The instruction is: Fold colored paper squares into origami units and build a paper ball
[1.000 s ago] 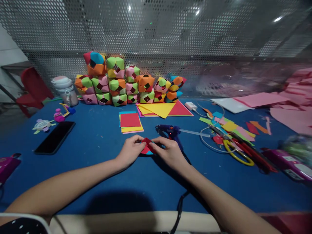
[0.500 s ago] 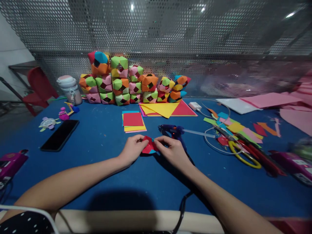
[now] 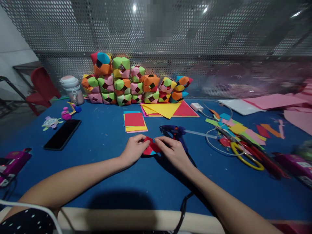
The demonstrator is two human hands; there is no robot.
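A small folded red paper piece (image 3: 150, 147) with bits of blue is held between both hands, low over the blue table (image 3: 117, 191). My left hand (image 3: 134, 149) pinches its left edge between thumb and fingers. On its right side, my right hand (image 3: 173, 151) grips it with thumb and forefinger. Just beyond my right hand lies a dark blue glue gun (image 3: 174, 130) with a clear stick in its back. A stack of square papers (image 3: 134, 119), red on top, sits beyond my left hand.
Stacked colourful paper balls (image 3: 123, 86) and larger sheets (image 3: 187, 110) stand at the back. Left are a phone (image 3: 62, 134), a paper turtle (image 3: 51, 123) and a bottle (image 3: 72, 89). Paper scraps (image 3: 237, 128), yellow-handled scissors (image 3: 247, 159) and a white cable lie right.
The view has shifted slightly, so the table items appear a little further right. Both hands keep hold of the red paper piece, which looks slightly turned.
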